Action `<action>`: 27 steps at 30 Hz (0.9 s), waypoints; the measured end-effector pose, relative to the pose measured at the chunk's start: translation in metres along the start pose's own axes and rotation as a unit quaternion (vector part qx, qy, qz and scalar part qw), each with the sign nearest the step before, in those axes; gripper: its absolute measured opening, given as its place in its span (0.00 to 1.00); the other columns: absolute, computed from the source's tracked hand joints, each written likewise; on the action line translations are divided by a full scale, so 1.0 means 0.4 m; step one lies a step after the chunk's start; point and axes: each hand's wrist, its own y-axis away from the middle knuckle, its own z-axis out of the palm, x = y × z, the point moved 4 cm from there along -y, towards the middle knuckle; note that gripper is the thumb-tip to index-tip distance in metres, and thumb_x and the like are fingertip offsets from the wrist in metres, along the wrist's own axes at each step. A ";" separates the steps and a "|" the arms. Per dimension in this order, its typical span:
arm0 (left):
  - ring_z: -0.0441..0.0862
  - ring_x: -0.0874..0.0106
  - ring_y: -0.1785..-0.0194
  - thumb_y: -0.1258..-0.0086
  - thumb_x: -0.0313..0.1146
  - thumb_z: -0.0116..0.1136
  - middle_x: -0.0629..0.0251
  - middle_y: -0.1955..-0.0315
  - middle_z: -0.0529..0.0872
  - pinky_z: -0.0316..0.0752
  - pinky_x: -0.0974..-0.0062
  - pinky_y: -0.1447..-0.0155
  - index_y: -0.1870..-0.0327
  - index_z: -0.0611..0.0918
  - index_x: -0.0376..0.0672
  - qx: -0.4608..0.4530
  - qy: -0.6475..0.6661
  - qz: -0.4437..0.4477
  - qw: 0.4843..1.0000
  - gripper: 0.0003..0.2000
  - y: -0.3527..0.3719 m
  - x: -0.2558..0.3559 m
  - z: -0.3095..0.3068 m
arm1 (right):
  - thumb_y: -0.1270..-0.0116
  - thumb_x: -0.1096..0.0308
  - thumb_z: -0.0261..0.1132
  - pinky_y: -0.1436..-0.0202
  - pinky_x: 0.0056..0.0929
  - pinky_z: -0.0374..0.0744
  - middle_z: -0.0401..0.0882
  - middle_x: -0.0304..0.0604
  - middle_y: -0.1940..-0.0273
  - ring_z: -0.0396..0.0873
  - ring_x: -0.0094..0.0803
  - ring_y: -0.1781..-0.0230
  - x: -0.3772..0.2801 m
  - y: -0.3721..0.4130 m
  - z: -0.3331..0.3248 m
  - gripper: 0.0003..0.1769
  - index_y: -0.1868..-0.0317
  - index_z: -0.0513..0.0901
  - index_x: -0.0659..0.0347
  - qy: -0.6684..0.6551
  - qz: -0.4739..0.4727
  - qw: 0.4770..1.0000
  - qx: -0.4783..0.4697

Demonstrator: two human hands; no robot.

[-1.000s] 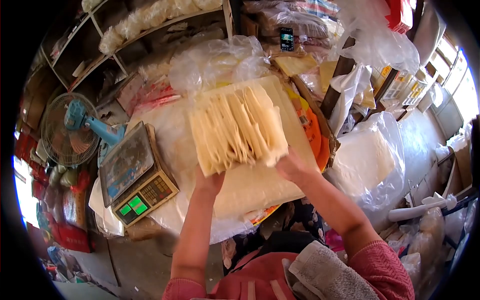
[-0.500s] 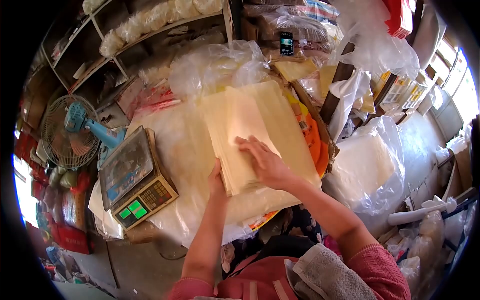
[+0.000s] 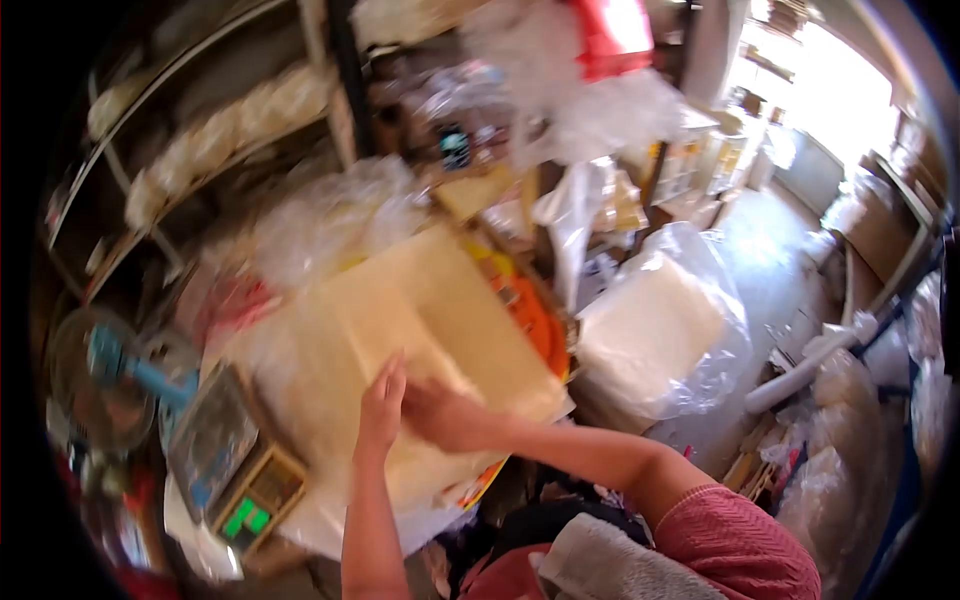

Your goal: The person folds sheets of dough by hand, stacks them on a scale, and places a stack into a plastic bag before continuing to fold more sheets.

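A broad stack of pale yellow, thin sheets [image 3: 460, 300] lies on the table in front of me, with a narrower bundle of the same sheets [image 3: 385, 325] on top. Over the near end of the bundle, my left hand [image 3: 381, 405] is upright with its fingers stretched upward. My right hand [image 3: 445, 412] reaches across from the right, close beside the left one. Motion smears its fingers, which partly overlap the left hand in this view. No object shows between the two hands.
On the left stand a digital scale [image 3: 235, 465] with green displays and a blue fan [image 3: 125, 370]. Orange plastic [image 3: 530, 315] edges the table's right side. Beyond it sits a plastic-wrapped sheet stack [image 3: 655, 315]. A phone [image 3: 454, 147] stands at the back, near shelves [image 3: 225, 140].
The view has swung to the right. My right hand has left its flat place on the bundle and come beside my left hand, which has moved off the bundle's left edge.
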 end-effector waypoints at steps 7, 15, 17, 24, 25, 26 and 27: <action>0.56 0.53 0.28 0.32 0.48 0.54 0.47 0.30 0.59 0.55 0.63 0.28 0.35 0.68 0.35 -0.111 -0.337 0.102 0.929 0.30 0.044 0.013 0.093 | 0.30 0.65 0.59 0.58 0.34 0.78 0.82 0.43 0.66 0.82 0.42 0.65 -0.097 0.150 -0.609 0.18 0.44 0.76 0.66 -0.533 -0.006 0.846 0.024; 0.52 0.44 0.28 0.33 0.49 0.54 0.41 0.31 0.55 0.50 0.52 0.28 0.33 0.64 0.35 -0.080 -0.383 0.120 0.912 0.33 0.068 0.012 0.135 | 0.33 0.72 0.56 0.66 0.29 0.77 0.80 0.46 0.66 0.80 0.35 0.69 0.246 0.426 -0.875 0.13 0.50 0.78 0.66 -0.220 0.077 0.857 0.460; 0.52 0.44 0.28 0.34 0.47 0.54 0.41 0.31 0.56 0.51 0.51 0.28 0.33 0.65 0.35 -0.062 -0.392 0.144 0.907 0.32 0.073 -0.002 0.141 | 0.34 0.74 0.56 0.70 0.27 0.76 0.81 0.45 0.66 0.80 0.33 0.71 0.523 0.492 -0.982 0.12 0.52 0.79 0.66 -0.106 0.250 0.747 0.607; 0.56 0.43 0.30 0.35 0.43 0.56 0.40 0.32 0.58 0.55 0.50 0.30 0.33 0.65 0.35 -0.038 -0.405 0.172 0.897 0.31 0.071 -0.005 0.150 | 0.31 0.63 0.59 0.70 0.22 0.77 0.82 0.41 0.73 0.79 0.28 0.77 0.722 0.515 -1.100 0.12 0.63 0.79 0.65 -0.105 0.287 0.637 0.708; 0.56 0.43 0.30 0.35 0.43 0.56 0.41 0.32 0.58 0.55 0.50 0.30 0.33 0.65 0.36 -0.032 -0.405 0.166 0.898 0.31 0.078 -0.003 0.147 | 0.32 0.62 0.60 0.71 0.22 0.76 0.82 0.40 0.74 0.78 0.27 0.78 0.741 0.519 -1.049 0.12 0.66 0.79 0.63 -0.154 0.299 0.644 0.687; 0.56 0.43 0.30 0.34 0.43 0.56 0.41 0.32 0.58 0.55 0.50 0.30 0.33 0.65 0.36 -0.030 -0.404 0.166 0.899 0.31 0.077 0.001 0.146 | 0.33 0.60 0.61 0.72 0.23 0.75 0.82 0.38 0.74 0.78 0.25 0.79 0.749 0.538 -1.001 0.13 0.68 0.80 0.62 -0.198 0.310 0.646 0.669; 0.56 0.44 0.30 0.34 0.43 0.55 0.41 0.32 0.58 0.55 0.50 0.30 0.33 0.65 0.36 -0.027 -0.398 0.173 0.901 0.31 0.071 0.002 0.152 | 0.32 0.59 0.60 0.73 0.22 0.73 0.82 0.37 0.74 0.76 0.22 0.80 0.746 0.546 -0.927 0.15 0.71 0.80 0.60 -0.071 0.400 0.701 0.585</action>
